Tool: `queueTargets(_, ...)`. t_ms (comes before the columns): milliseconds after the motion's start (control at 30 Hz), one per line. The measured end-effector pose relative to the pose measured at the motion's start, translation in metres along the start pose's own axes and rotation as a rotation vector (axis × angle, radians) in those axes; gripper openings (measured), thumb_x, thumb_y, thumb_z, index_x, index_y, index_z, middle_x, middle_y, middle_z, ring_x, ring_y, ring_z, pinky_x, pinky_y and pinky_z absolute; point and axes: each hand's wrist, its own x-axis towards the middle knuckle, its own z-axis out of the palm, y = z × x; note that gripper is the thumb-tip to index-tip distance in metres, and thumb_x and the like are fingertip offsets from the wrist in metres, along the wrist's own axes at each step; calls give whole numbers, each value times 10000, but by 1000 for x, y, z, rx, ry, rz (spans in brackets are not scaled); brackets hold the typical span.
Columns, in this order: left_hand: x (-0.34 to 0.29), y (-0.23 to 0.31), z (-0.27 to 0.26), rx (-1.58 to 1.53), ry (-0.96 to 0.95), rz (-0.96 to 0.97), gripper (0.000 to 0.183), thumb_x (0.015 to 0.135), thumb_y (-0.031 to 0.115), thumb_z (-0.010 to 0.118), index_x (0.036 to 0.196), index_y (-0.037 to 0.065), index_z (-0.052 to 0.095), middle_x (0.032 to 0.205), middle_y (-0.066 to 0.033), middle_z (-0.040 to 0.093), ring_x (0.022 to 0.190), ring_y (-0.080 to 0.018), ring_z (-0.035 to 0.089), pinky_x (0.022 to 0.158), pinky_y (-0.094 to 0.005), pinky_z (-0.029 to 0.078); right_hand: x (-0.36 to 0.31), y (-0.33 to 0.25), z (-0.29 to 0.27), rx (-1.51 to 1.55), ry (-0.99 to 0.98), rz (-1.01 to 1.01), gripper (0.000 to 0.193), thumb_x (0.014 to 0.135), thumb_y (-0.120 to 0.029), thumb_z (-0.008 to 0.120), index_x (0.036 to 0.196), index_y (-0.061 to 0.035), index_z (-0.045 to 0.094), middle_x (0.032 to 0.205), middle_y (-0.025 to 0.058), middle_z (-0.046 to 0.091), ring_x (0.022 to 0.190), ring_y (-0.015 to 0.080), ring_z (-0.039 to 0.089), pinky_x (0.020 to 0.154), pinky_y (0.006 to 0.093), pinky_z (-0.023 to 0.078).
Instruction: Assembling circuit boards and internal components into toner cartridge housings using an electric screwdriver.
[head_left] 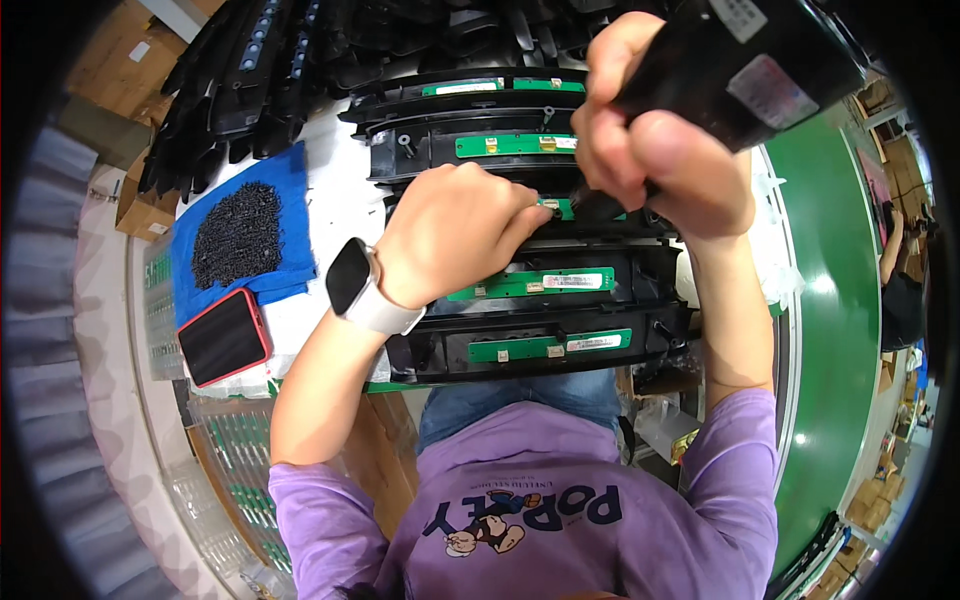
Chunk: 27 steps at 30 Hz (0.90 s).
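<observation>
Along the white-covered bench (320,195), five black housings fitted with green circuit boards are laid in a row, one behind another. At the middle housing (600,231), both hands are positioned over the circuit board (563,208), which is partly covered by them. The left hand (455,230) is placed with thumb and index finger brought together at the board; whether a small part is pinched between them cannot be told. By the right hand (690,180), a black handheld tool (740,70) is gripped with the fingers wrapped around its body; its nose is directed down beside the left fingertips, and contact with the board cannot be confirmed. To the left, small black screws (238,235) are heaped on a blue cloth (295,225). A phone in a red case (225,338) is set just beside the cloth. On the left wrist, a watch (350,275) is worn.
</observation>
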Motion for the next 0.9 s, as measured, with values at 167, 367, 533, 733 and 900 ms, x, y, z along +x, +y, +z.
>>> queueTargets(167,1,10,-18,-1331,144,-496,283,940,202,449,918,-15,629,547,69,382,478,-36,289,459,-205,261,15,33,-34,508,-382,-498,410,794,-348,649,1028,-71,458,625,-48,490,474,74,455,564,252,386)
queueTargets(367,1,6,-8,-1957,221,-370,343,961,195,397,1119,-82,524,1135,-206,571,1022,-237,572,919,-332,449,7,18,-34,686,-345,-662,406,739,-328,713,969,-67,504,636,-56,513,488,71,485,594,265,381)
queueTargets(533,-4,10,-10,-1951,221,-359,340,957,194,411,1129,-75,529,1123,-162,582,1032,-226,570,932,-329,444,16,39,-23,631,-353,-654,418,792,-373,647,1032,-68,493,667,-35,490,529,88,473,636,284,378)
queueTargets(733,-6,17,-17,-1811,165,-425,314,943,194,452,1099,-55,561,1068,-132,607,1006,-197,590,865,-308,480,16,42,-22,666,-351,-609,405,796,-365,640,1023,-64,493,661,-32,482,525,90,468,635,285,376)
queueTargets(900,-6,15,-18,-1528,-6,-467,221,925,188,520,990,-3,612,906,-79,652,743,-112,616,676,-220,493,6,29,-35,712,-230,-650,388,756,-312,680,979,-49,501,651,-30,488,521,91,466,625,281,370)
